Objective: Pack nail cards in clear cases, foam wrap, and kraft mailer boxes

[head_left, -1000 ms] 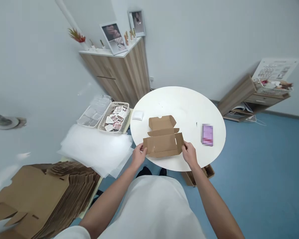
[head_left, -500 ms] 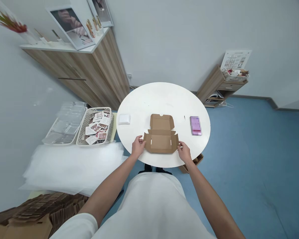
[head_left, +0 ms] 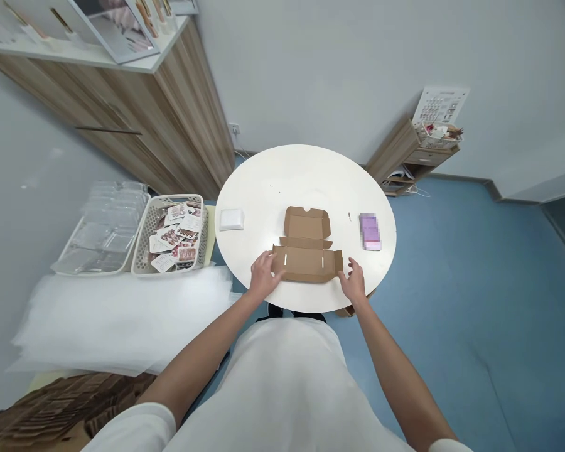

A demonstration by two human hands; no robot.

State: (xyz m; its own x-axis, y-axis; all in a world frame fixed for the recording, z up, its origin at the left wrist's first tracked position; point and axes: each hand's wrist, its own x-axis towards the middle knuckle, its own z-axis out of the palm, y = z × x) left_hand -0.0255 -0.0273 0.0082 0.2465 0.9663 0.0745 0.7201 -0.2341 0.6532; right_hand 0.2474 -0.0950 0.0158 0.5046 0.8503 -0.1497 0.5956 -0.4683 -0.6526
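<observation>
Cardboard point(head_left: 306, 260) lies between left fingers point(head_left: 262, 258) and right fingers point(head_left: 355, 266).

Printed matter is shown in several places, but no wording can be read.
Rows of small print and pictures are carried by a white rectangular poster point(head_left: 441, 104), propped on a low wood-grain cabinet point(head_left: 393, 150); the characters are too small to be made out. Dark lines and reddish-brown pictures are printed on glossy white rectangular cards point(head_left: 187, 223), heaped in a white perforated plastic basket point(head_left: 202, 231), and these lines are likewise too fine to be read. On the round white table point(head_left: 258, 179), the face of a flat purple rectangular object point(head_left: 370, 231), with a paler band at its near end, is masked by coarse pixel blocks, so any lettering there is hidden.
</observation>
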